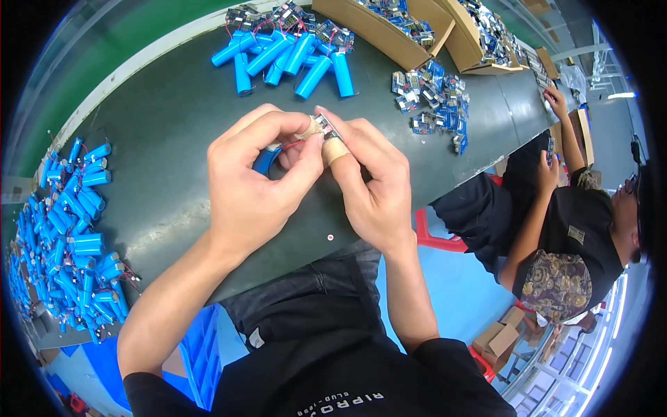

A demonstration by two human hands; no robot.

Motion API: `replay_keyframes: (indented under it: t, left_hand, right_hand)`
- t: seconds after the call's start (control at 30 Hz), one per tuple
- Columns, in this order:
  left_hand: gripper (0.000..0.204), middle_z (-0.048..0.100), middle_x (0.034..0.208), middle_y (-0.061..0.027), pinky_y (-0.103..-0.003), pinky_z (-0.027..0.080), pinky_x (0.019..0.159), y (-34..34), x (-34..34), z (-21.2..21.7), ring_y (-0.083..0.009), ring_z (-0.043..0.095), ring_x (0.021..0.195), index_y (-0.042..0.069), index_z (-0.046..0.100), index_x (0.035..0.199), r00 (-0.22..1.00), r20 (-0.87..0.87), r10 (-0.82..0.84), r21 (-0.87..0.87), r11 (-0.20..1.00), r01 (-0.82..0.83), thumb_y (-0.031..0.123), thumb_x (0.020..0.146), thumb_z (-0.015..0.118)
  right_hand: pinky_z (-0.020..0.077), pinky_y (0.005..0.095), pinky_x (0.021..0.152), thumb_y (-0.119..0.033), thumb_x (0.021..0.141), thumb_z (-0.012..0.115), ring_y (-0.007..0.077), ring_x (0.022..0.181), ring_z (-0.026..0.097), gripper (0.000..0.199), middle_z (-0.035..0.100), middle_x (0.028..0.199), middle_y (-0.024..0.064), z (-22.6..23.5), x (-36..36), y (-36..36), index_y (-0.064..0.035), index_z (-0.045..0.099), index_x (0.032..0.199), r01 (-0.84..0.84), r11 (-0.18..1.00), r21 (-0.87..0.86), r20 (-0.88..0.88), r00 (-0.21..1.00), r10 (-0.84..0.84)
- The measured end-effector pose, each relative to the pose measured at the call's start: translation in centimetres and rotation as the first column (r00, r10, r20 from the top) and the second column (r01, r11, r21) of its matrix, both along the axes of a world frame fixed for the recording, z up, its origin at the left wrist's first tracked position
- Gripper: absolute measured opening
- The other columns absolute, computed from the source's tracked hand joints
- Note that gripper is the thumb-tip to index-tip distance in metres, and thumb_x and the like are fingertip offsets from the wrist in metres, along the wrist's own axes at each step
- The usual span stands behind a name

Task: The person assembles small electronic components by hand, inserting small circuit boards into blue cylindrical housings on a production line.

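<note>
My left hand (253, 184) grips a blue cylindrical battery cell (266, 158) with a red wire, most of it hidden under my fingers. My right hand (372, 184) pinches a small circuit board (325, 126) at the cell's end, between the thumb and a forefinger wrapped in tan tape. Both hands meet above the dark table (167, 139), fingertips touching.
A heap of blue cells (66, 236) lies at the left. More wired cells (292, 52) sit at the back, and small boards (434, 101) to their right. Cardboard boxes (389, 28) stand behind. A person in black (570, 236) sits to the right.
</note>
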State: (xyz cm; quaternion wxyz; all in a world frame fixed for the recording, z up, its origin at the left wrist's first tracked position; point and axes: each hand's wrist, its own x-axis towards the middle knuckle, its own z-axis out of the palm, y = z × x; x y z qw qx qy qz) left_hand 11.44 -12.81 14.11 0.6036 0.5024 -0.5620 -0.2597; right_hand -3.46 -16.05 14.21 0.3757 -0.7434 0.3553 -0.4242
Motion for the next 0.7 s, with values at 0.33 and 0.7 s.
replay_keyframes:
  t: [0.33,0.7]
  left_hand:
    - [0.011,0.063,0.083,-0.0062,-0.022,0.046,0.066,0.41,-0.07,0.29,-0.0090,0.058,0.073,-0.007,0.065,0.090,0.998,0.070,0.007,0.036,0.999,-0.010,-0.008,0.080,0.068]
    - [0.012,0.064,0.083,-0.0070,-0.023,0.046,0.065,0.20,-0.15,0.04,-0.0099,0.058,0.074,-0.007,0.066,0.092,0.997,0.075,-0.020,0.043,0.999,0.016,-0.008,0.081,0.068]
  right_hand:
    - [0.0467,0.0253,0.064,0.001,0.091,0.057,0.0129,0.073,0.058,0.029,0.064,0.090,0.0097,0.01,0.18,0.32,0.0025,0.065,0.119,0.039,0.999,-0.013,-0.052,0.998,-0.040]
    - [0.0477,0.0263,0.064,0.002,0.089,0.058,0.0151,0.071,0.060,0.030,0.064,0.086,0.0115,0.01,-0.09,0.14,0.0044,0.064,0.119,0.038,0.999,-0.018,-0.066,0.997,-0.039]
